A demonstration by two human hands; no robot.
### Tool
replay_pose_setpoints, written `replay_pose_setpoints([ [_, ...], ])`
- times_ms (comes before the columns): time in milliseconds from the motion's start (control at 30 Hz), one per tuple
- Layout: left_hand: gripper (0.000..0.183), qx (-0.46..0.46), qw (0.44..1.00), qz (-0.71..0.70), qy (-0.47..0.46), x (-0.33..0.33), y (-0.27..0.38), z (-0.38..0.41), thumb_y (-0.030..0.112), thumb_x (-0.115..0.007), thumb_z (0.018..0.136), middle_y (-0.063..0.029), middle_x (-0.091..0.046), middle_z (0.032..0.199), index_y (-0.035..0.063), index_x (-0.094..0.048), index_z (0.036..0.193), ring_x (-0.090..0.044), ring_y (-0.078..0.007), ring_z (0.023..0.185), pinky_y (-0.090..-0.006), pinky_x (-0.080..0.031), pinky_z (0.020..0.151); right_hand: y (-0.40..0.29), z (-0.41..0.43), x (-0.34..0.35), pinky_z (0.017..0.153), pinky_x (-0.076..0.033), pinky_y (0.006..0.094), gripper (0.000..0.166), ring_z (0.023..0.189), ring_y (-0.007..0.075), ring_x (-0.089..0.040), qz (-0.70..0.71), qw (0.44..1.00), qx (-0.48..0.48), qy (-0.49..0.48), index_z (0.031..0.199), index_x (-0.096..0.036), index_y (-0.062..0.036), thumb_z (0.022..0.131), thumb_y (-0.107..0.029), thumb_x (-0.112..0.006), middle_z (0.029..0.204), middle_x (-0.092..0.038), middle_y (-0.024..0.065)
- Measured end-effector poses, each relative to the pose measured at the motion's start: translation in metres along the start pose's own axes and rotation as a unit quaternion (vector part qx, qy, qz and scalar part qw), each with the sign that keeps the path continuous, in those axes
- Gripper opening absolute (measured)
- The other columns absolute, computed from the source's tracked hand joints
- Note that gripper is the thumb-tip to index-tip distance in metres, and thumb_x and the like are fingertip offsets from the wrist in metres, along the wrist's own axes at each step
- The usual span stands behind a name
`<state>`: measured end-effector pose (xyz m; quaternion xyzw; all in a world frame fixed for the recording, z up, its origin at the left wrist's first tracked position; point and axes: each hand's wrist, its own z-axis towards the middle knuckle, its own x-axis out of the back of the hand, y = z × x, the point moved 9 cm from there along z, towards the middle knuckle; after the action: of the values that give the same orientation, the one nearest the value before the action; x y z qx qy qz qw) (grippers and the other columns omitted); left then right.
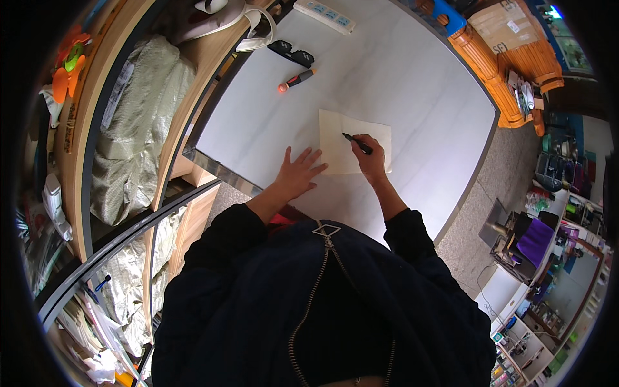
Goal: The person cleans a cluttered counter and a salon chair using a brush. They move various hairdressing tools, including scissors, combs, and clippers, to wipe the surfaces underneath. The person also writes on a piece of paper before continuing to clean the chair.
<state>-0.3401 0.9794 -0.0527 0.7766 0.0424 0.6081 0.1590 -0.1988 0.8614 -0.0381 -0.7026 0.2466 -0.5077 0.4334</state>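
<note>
A cream sheet of paper lies on the white marbled tabletop before me. My right hand is closed around a black marker pen, its tip over the upper middle of the sheet; whether it touches the paper I cannot tell. Spread flat, my left hand rests on the tabletop with fingertips by the sheet's left edge and holds nothing. Farther up the table lie a red and black screwdriver-like tool, with a reddish glow at one end, and black pixel-style sunglasses.
A white power strip is at the table's far edge. Wooden shelving with a wrapped bundle stands at the left, a shoe on top. Orange wooden furniture with a cardboard box adjoins the far right edge.
</note>
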Motion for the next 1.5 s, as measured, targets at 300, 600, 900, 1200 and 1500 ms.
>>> replay_pose_setpoints([
  [300, 0.059, -0.001, 1.000, -0.006, 0.012, 0.000, 0.000, 0.000, 0.038, -0.064, 0.071, -0.0014, -0.026, 0.139, 0.0272, -0.042, 0.124, -0.024, -0.0213, 0.128, -0.0612, -0.019, 0.096, 0.006, -0.016, 0.003, 0.065, -0.044, 0.0262, 0.015, 0.070, 0.0149, -0.057, -0.008, 0.999, -0.001, -0.053, 0.090, -0.062, -0.0049, 0.077, -0.011, -0.062, 0.076, -0.058, 0.0080],
  [600, 0.060, -0.003, 1.000, 0.007, -0.008, -0.003, 0.001, 0.003, 0.037, -0.061, 0.074, -0.0045, -0.026, 0.138, 0.0253, -0.038, 0.127, -0.025, -0.0223, 0.128, -0.0593, -0.018, 0.097, -0.006, 0.001, 0.043, 0.057, -0.039, 0.0205, 0.011, 0.062, 0.0062, -0.048, 0.105, 0.994, -0.016, 0.038, 0.089, -0.061, -0.0066, 0.079, -0.012, -0.061, 0.069, -0.056, 0.0008],
  [900, 0.055, -0.025, 1.000, -0.005, 0.007, 0.008, 0.020, 0.023, 0.036, -0.058, 0.077, -0.0070, -0.028, 0.137, 0.0207, -0.041, 0.127, -0.033, -0.0205, 0.121, -0.0590, -0.015, 0.099, 0.030, -0.013, 0.040, 0.054, -0.033, 0.0195, 0.014, 0.060, 0.0046, -0.041, 0.168, 0.980, -0.084, 0.065, 0.090, -0.062, -0.0027, 0.081, -0.013, -0.060, 0.064, -0.051, -0.0030],
  [1200, 0.058, -0.024, 0.999, 0.028, -0.035, 0.000, 0.019, 0.027, 0.039, -0.061, 0.073, -0.0063, -0.028, 0.138, 0.0201, -0.042, 0.125, -0.038, -0.0183, 0.116, -0.0591, -0.018, 0.098, 0.036, -0.013, 0.048, 0.051, -0.030, 0.0187, 0.015, 0.058, 0.0027, -0.037, 0.082, 0.993, -0.080, 0.032, 0.089, -0.060, -0.0005, 0.081, -0.013, -0.059, 0.065, -0.051, -0.0043],
  [1500, 0.057, -0.020, 0.998, 0.032, -0.045, -0.001, 0.020, 0.028, 0.040, -0.060, 0.074, -0.0060, -0.027, 0.138, 0.0205, -0.042, 0.125, -0.037, -0.0188, 0.117, -0.0577, -0.018, 0.098, 0.048, -0.027, 0.049, 0.051, -0.030, 0.0179, 0.012, 0.057, 0.0021, -0.037, 0.099, 0.991, -0.088, -0.037, 0.085, -0.061, -0.0014, 0.080, -0.013, -0.060, 0.065, -0.051, -0.0051],
])
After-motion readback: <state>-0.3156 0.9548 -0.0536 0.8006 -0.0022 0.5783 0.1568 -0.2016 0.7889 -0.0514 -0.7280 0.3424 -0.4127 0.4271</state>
